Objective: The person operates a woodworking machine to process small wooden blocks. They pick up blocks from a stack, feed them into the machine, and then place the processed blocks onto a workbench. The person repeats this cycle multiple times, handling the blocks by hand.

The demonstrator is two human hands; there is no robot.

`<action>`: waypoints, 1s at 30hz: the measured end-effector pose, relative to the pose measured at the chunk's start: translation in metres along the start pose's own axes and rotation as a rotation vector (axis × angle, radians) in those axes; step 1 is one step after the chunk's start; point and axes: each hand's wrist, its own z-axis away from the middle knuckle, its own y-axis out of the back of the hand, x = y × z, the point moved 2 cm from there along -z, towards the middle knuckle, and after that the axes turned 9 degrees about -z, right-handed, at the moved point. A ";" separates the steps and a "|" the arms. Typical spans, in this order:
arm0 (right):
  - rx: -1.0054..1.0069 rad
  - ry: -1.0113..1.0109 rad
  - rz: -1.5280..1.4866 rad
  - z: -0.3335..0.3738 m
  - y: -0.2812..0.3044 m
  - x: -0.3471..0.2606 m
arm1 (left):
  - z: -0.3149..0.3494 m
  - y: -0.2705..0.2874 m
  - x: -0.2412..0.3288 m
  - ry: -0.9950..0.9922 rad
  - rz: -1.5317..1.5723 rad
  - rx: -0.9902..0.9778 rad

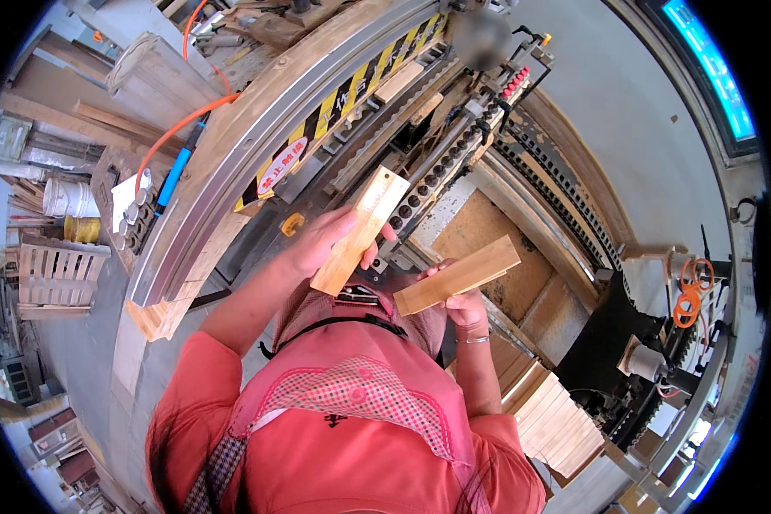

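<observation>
Left board (364, 230), right board (457, 276): smooth wood, faint sheen; apron (360, 390): matt cloth; bracelet (473, 340): shiny metal

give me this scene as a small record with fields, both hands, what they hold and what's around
left hand: holds a narrow wooden board, dark spot near its far end
right hand: holds a second wooden piece; one board or two together, cannot tell
contact between held pieces: none, a gap shows
ahead: row of dark round machine parts, yellow-and-black striped strip
right side: stack of light wooden boards, lit screen
left side: orange hose, white bucket
</observation>
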 end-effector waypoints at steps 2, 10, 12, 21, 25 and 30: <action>0.003 -0.007 0.016 -0.001 0.000 0.001 | 0.004 -0.007 0.006 -0.046 0.014 -0.003; -0.008 -0.048 0.025 -0.003 -0.004 0.003 | 0.015 -0.012 0.015 -0.055 0.101 -0.081; -0.002 -0.069 0.016 -0.003 -0.005 0.004 | 0.015 -0.012 0.014 -0.051 0.107 -0.071; 0.132 -0.049 0.260 -0.015 -0.045 0.008 | 0.009 -0.013 -0.035 -0.007 -0.125 0.144; 0.155 0.112 0.573 -0.031 -0.059 0.028 | -0.003 -0.024 -0.049 -0.087 -0.217 0.313; 0.206 0.163 0.988 -0.039 -0.063 0.029 | -0.009 -0.020 -0.057 -0.020 -0.234 0.354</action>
